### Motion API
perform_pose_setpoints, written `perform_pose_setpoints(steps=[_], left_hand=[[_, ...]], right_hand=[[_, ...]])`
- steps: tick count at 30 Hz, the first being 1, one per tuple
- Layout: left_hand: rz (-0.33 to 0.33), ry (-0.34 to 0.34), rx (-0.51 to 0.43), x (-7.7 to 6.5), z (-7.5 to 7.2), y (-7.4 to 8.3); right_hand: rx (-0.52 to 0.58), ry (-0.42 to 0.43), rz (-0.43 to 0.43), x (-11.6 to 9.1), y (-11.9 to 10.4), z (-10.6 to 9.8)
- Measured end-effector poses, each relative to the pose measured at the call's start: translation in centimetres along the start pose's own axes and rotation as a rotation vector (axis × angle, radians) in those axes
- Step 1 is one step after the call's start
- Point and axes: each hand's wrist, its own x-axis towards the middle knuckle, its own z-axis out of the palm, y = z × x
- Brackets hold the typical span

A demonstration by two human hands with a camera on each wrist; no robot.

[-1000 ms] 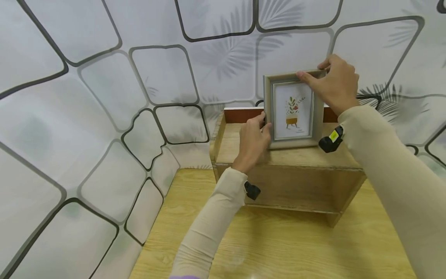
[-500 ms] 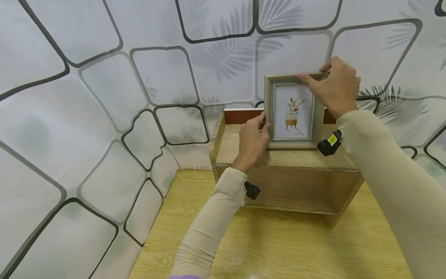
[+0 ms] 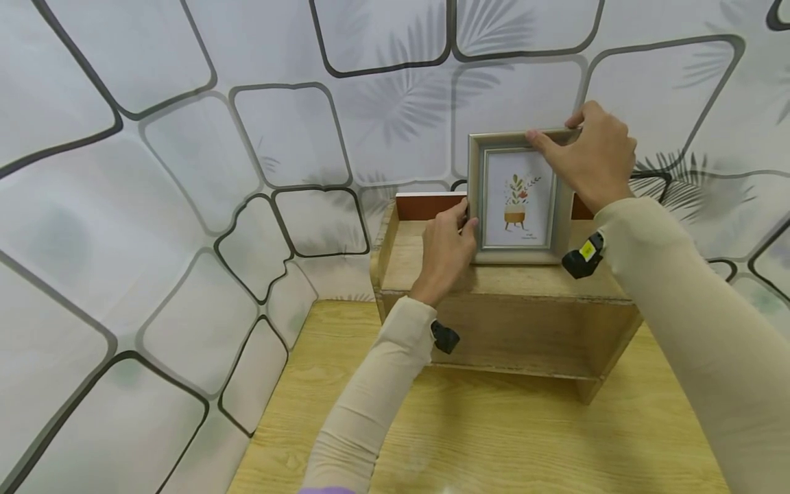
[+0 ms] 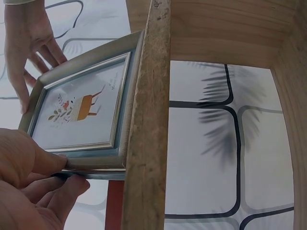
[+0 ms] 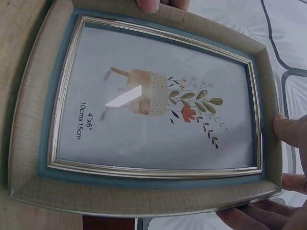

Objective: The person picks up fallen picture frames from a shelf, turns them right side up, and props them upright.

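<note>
A picture frame [image 3: 517, 199] with a beige border and a potted-flower print stands upright on the top board of a wooden shelf unit [image 3: 426, 278]. Its bottom edge is right at the board in the head view. My left hand [image 3: 447, 250] pinches the lower left side, thumb in front and fingers behind, as the left wrist view shows. At the top right corner my right hand [image 3: 589, 154] grips the border, thumb on the front face. The right wrist view shows the print [image 5: 148, 96] close up, with "4x6" size lettering; right fingers [image 5: 259, 215] wrap the corner.
The shelf unit has a raised left side [image 3: 384, 240], a reddish-brown back strip [image 3: 428, 206] and an open lower compartment [image 3: 518, 336]. It stands on a yellow wood-grain table [image 3: 494, 439]. Patterned wall covering [image 3: 278, 137] rises behind and to the left.
The picture frame's right side has come down slightly with my right hand, so its edges sit more level. My left hand stays almost in place, and both hands keep their hold.
</note>
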Motion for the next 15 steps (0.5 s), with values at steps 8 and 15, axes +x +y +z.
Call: perform_pose_setpoints(steps=[8, 15], left_hand=[[-0.015, -0.010, 0.025, 0.0, -0.6, 0.0], [0.018, 0.023, 0.146, -0.9, -1.9, 0.5]], right_hand=[[0.035, -0.042, -0.024, -0.4, 0.0, -0.6], [0.031, -0.041, -0.044, -1.1, 0.3, -2.1]])
